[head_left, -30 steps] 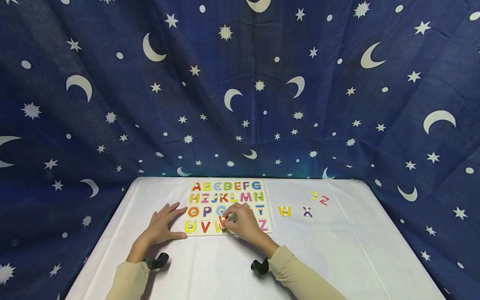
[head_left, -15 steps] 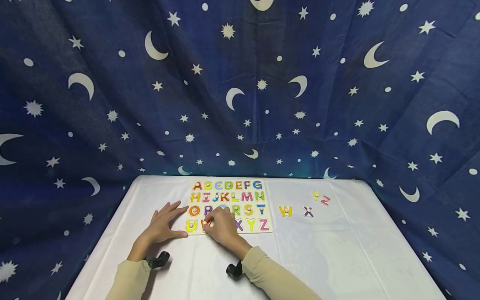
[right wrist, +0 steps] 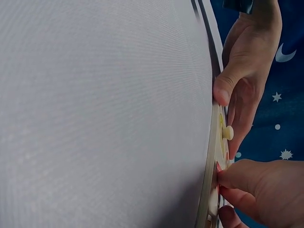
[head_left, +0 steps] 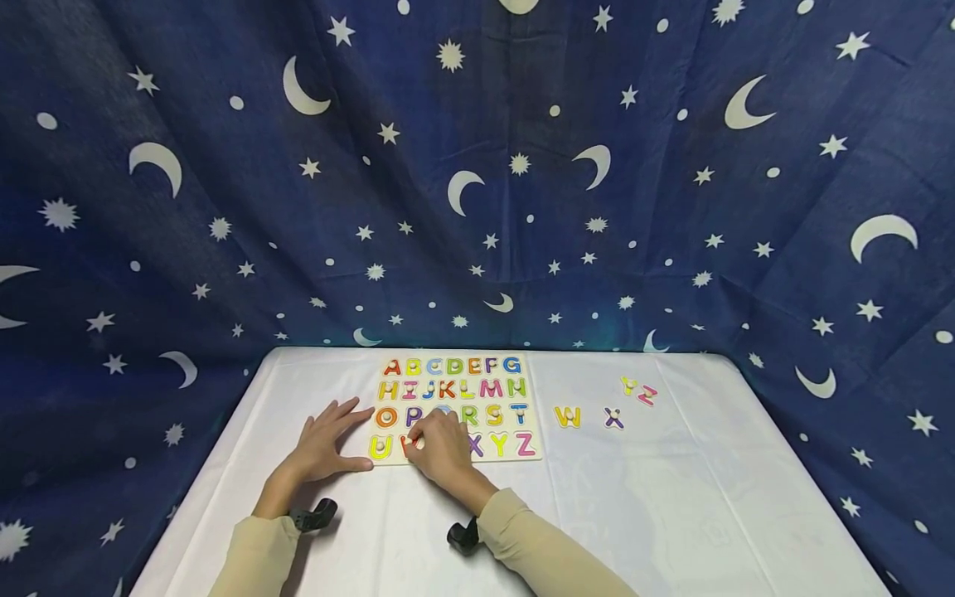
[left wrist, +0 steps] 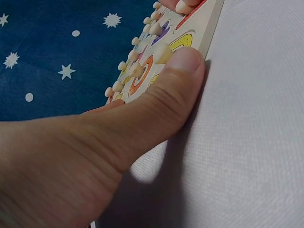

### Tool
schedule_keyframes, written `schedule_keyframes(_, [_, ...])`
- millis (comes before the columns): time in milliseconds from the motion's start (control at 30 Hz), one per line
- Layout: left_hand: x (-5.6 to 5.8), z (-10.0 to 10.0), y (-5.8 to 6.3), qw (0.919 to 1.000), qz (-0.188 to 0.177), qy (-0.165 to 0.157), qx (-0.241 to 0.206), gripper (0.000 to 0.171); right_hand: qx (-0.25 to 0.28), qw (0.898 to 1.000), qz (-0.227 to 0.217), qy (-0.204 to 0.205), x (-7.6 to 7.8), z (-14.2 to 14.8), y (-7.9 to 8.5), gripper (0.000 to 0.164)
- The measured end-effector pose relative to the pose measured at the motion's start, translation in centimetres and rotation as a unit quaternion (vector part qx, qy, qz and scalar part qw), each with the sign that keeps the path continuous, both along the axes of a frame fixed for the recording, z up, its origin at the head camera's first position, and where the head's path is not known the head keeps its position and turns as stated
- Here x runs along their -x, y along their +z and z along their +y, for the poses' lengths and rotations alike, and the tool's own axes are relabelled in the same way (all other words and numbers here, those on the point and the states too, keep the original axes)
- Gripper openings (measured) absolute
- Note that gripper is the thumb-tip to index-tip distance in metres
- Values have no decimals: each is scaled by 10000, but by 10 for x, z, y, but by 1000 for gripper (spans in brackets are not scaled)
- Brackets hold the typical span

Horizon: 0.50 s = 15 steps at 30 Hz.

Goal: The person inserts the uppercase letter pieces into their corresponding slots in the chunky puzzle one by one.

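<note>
A wooden alphabet puzzle board [head_left: 511,456] lies on the white table, with knobbed letters seated in its upper rows. My left hand [head_left: 321,448] spreads its fingers along the board's left edge; its thumb [left wrist: 166,95] touches the lower left corner beside the yellow U [head_left: 380,448]. The right hand [head_left: 443,452] pinches the knob of the red letter V piece [right wrist: 218,167], down at its spot in the bottom row, right of the U. That hand covers the W spot. Printed X, Y and Z spots show to its right.
On the table right of the board lie a yellow W [head_left: 567,417], a purple X [head_left: 613,418], a yellow Y [head_left: 629,386] and a pink Z [head_left: 647,395]. A dark blue curtain [head_left: 477,249] with moons and stars hangs behind the table.
The right hand has carried the red V leftward, from over the W spot down to the V spot, and has stayed there over the last half second. The left hand has kept its place.
</note>
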State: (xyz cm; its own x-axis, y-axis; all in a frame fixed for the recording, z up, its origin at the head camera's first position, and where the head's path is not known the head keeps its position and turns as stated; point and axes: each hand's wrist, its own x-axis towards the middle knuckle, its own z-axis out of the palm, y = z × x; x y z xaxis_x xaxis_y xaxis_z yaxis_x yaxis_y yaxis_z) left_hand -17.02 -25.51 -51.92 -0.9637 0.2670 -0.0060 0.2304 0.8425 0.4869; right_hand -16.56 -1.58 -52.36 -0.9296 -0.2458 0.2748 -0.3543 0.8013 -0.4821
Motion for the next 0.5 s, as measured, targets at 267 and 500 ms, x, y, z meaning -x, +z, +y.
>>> schedule_keyframes(267, [1, -1, -1, 10000, 56, -15, 14, 95, 31, 10000, 32, -35, 0, 0, -1, 9])
schedule_keyframes(500, [0, 0, -2, 10000, -25, 3, 50, 96, 61, 9996, -164, 202, 2, 5, 1, 10])
